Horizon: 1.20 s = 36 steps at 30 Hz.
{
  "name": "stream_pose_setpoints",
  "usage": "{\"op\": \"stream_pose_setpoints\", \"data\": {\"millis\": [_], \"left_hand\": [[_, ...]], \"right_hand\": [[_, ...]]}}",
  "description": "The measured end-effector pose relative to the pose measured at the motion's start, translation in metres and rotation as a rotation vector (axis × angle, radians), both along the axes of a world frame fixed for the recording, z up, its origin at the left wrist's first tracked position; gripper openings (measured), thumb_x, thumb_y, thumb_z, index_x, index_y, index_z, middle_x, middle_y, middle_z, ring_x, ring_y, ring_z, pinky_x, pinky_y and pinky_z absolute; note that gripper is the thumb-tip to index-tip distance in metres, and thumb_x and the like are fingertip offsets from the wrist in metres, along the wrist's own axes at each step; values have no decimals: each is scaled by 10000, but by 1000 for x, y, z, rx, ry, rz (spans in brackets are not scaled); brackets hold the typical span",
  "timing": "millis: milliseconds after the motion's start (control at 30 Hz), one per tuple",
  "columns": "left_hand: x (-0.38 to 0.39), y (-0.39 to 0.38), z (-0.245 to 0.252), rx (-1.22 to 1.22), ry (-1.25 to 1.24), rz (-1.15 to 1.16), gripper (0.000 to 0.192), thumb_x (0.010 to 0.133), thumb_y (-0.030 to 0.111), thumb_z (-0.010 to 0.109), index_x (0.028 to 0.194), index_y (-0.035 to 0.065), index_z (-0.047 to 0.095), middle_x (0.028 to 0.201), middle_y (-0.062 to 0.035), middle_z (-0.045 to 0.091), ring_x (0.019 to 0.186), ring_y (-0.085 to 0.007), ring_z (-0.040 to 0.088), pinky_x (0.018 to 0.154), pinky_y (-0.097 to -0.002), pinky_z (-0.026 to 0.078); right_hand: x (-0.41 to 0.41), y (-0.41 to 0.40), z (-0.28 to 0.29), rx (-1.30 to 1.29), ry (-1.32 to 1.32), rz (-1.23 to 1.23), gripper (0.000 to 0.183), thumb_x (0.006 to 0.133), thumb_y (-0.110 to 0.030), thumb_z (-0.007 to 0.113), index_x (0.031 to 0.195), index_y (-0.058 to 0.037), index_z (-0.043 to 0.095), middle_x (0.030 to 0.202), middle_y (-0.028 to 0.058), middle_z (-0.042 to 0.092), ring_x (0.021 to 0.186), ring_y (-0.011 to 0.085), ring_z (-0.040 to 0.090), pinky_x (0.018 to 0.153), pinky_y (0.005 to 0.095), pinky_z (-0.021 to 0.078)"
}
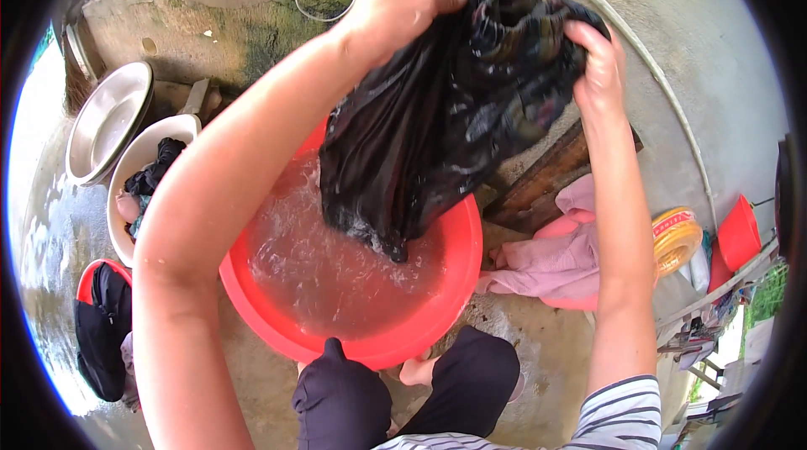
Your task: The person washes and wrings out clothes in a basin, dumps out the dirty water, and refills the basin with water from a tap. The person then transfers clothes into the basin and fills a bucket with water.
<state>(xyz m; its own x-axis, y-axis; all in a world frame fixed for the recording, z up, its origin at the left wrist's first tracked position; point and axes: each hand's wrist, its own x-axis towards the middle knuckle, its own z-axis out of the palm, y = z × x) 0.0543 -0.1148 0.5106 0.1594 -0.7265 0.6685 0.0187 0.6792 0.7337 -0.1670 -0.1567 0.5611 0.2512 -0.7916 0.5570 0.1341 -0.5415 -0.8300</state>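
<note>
A wet black garment (435, 116) with an elastic waistband and a dark pattern is stretched between my two hands. My left hand (403, 5) grips one side of the waistband at the top, and my right hand (596, 62) grips the opposite side. The garment's lower end hangs down to the cloudy water (340, 273) in a round red plastic basin (466, 261). The basin stands on the wet floor in front of my knees. Part of its far rim is hidden behind the garment and my left forearm.
Left are a metal basin (107, 125), a white basin (120, 198) of clothes and black clothing (104, 336) over a red container. Right lie a pink striped cloth (555, 261), a wooden board (542, 185) and a coiled yellow hose (678, 242). A low concrete wall (189, 15) stands beyond.
</note>
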Motion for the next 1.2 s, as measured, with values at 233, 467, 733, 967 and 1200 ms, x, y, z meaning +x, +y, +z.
{"op": "stream_pose_setpoints", "data": {"millis": [233, 467, 733, 967, 1200], "left_hand": [[19, 24, -63, 100, -50, 123, 284, 645, -39, 643, 912, -1, 554, 827, -73, 604, 796, -140, 555, 728, -288, 453], [22, 82, -268, 639, -79, 93, 326, 650, -45, 597, 968, 18, 557, 813, -90, 610, 792, -153, 568, 714, -289, 454], [3, 162, -419, 987, -481, -347, 469, 668, 43, 607, 1126, 32, 511, 893, -151, 625, 870, -225, 595, 776, -308, 453], [18, 120, -443, 1321, -627, 546, 846, 645, 451, 695, 1289, 34, 338, 1221, -238, 439, 1101, -361, 462, 886, -426, 406], [-101, 113, -450, 1176, -1295, 184, 925, 682, 478, 631, 1381, 106, 153, 1366, -222, 237, 1209, -416, 288, 925, -623, 238]], "right_hand": [[17, 65, -67, -377, 391, -237, 256, 622, -69, 693, 833, 8, 567, 809, 42, 582, 756, 140, 546, 688, 272, 439], [21, 107, -258, -195, 578, -14, 262, 578, -72, 715, 777, -12, 555, 783, 126, 544, 751, 286, 560, 672, 329, 458], [13, 197, -402, -38, 808, 477, 263, 609, -164, 693, 757, -42, 513, 813, 104, 509, 768, 306, 509, 645, 362, 437], [1, 190, -450, 841, 801, 1059, 333, 649, -246, 691, 904, -40, 634, 791, 97, 630, 750, 173, 597, 718, 296, 472], [-43, -40, -482, 1393, 665, -382, 1001, 696, -604, 581, 1350, 17, 147, 1383, 196, 244, 1265, 322, 265, 974, 470, 300]]}}
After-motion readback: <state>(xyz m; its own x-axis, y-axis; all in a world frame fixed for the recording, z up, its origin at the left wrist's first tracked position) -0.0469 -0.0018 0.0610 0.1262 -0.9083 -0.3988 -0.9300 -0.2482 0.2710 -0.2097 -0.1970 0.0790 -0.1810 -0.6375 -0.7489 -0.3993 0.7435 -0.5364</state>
